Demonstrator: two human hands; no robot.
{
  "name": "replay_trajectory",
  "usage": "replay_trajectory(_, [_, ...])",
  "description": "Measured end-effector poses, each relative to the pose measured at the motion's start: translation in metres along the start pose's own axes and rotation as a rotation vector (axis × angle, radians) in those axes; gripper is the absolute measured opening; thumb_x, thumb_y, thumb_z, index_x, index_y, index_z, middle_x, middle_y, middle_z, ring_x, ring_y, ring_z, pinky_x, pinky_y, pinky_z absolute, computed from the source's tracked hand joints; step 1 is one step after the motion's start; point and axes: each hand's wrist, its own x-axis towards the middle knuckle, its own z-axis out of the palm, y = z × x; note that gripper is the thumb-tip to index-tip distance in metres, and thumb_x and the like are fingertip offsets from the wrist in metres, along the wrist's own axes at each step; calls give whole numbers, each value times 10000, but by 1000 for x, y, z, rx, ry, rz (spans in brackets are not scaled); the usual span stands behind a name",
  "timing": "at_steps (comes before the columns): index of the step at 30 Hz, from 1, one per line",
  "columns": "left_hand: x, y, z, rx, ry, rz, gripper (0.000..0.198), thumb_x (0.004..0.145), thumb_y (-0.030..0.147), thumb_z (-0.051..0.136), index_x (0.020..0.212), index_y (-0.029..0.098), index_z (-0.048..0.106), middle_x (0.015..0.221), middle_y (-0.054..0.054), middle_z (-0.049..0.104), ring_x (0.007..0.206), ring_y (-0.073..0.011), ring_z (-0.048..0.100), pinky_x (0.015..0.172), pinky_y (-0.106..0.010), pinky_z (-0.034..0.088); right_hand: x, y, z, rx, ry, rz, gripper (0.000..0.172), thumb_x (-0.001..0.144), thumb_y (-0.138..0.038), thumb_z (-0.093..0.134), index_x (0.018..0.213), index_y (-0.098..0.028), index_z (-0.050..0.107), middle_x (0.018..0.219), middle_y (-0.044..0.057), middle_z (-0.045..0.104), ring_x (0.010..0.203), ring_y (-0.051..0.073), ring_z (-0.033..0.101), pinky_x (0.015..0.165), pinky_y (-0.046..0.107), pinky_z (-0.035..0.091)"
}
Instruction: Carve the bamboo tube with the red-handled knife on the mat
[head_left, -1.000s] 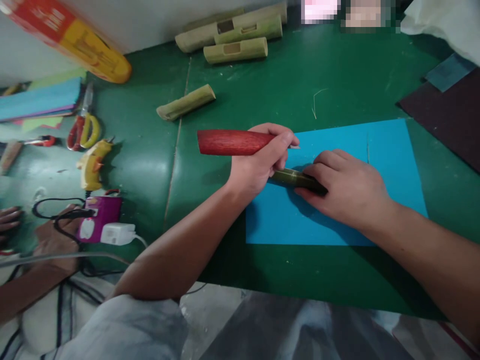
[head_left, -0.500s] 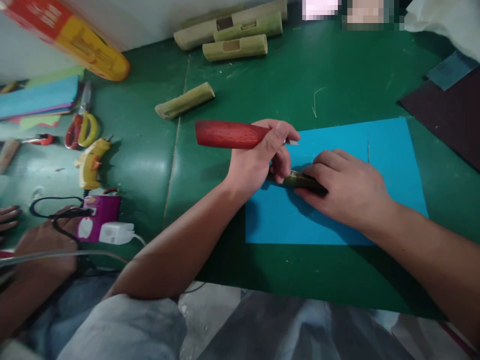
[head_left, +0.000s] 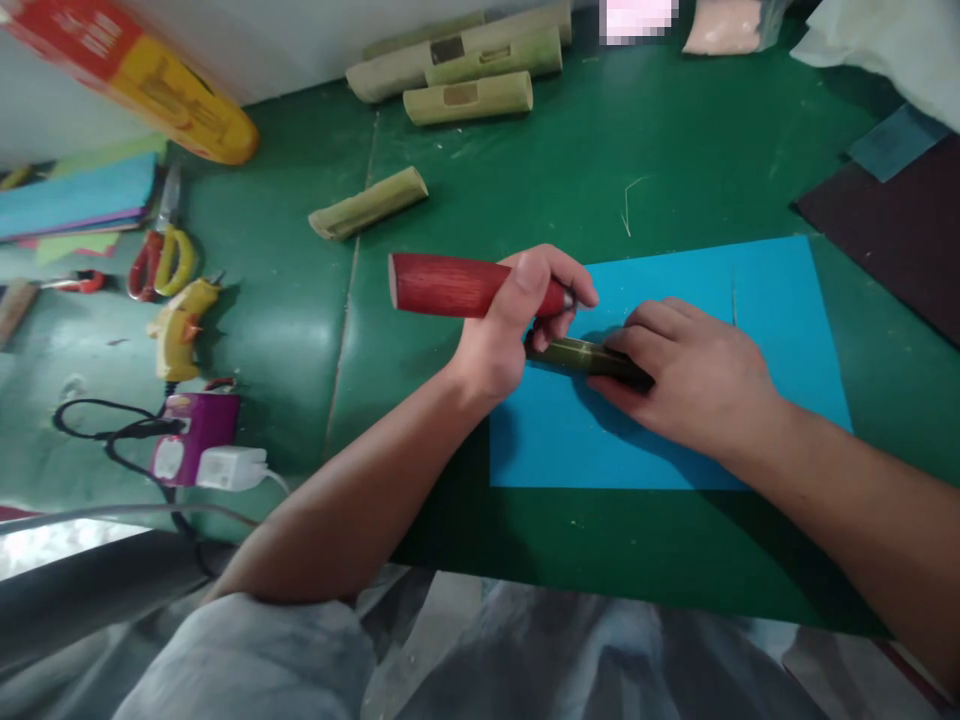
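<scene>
My left hand (head_left: 504,325) is closed round a tool with a thick red wooden handle (head_left: 446,285). A metal collar shows at its right end, and its working tip is hidden by my fingers. Just below, a short dark green bamboo piece (head_left: 574,354) lies over a blue sheet (head_left: 630,460). My right hand (head_left: 694,375) grips the right end of the bamboo, thumb below and fingers above. The bamboo's left end is close to my left fingers; whether they touch it I cannot tell.
Cut bamboo tubes (head_left: 469,97) lie at the back, and a shorter bamboo piece (head_left: 369,203) lies nearer. To the left are scissors (head_left: 157,250), a yellow glue gun (head_left: 182,325) and a purple power adapter (head_left: 202,430) with cables. Dark sheets (head_left: 892,215) lie at right.
My left hand has shifted slightly left and rolled, with the handle a little lower and the collar now visible. My right hand has stayed put. Another person's hands have left the lower left.
</scene>
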Motion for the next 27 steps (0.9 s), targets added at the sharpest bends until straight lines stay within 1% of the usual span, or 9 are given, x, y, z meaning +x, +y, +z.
replay_trajectory(3, [-2,3,3,-3,21,113,732,1100,904,503,1071,287,896,649,-26,547,535,-179,469,533,-392,393,0,0,0,9,0,2,247,1069,-407,733,1007,-206,862,1029,128,828,942,288,690,725,397,421])
replay_trajectory(4, [-1,6,5,-2,97,132,616,1110,839,586,1050,298,876,652,-8,530,540,-171,451,534,-383,379,0,0,0,15,-9,7,247,1072,-407,730,1010,-208,865,1038,130,830,949,291,691,726,402,423])
replay_trajectory(6, [-1,14,11,45,269,111,385,1046,676,843,970,301,805,754,6,620,649,-163,556,633,-361,470,0,-1,0,26,-31,17,254,1078,-407,720,1014,-211,868,1050,136,826,965,300,689,728,410,424])
replay_trajectory(7, [-1,19,13,90,304,101,384,973,629,949,924,289,777,826,3,679,719,-166,614,697,-363,528,0,-1,0,30,-38,20,256,1079,-404,715,1020,-209,870,1056,140,825,971,305,688,730,415,425])
replay_trajectory(10, [0,28,19,99,369,77,488,862,630,1044,829,277,710,841,6,732,779,-189,707,757,-384,611,0,-1,-1,39,-40,27,257,1076,-397,714,1032,-201,874,1066,149,826,979,315,693,737,424,435])
replay_trajectory(13, [-2,27,21,43,333,49,515,887,679,1008,845,265,705,809,9,733,767,-197,761,773,-398,654,1,-1,-1,37,-31,21,253,1075,-397,723,1031,-198,873,1059,144,832,971,310,701,742,421,444])
replay_trajectory(17, [-6,22,23,33,327,67,570,958,766,897,801,250,712,746,14,678,704,-174,710,718,-381,642,0,-1,-1,15,-1,-6,269,1086,-402,722,1018,-187,870,1019,133,821,948,297,698,730,410,436])
replay_trajectory(21, [-9,22,29,51,404,112,523,973,686,922,760,264,700,753,-11,691,683,-194,679,685,-409,607,-2,0,1,46,14,-26,269,1090,-399,718,1024,-184,865,1031,143,809,951,298,680,748,415,444])
replay_trajectory(27, [-8,22,35,150,402,101,490,1014,633,836,736,271,657,738,-13,718,684,-199,694,700,-407,601,-3,-2,4,21,4,-30,302,1132,-395,646,1028,-199,850,1025,140,796,941,296,656,741,421,424])
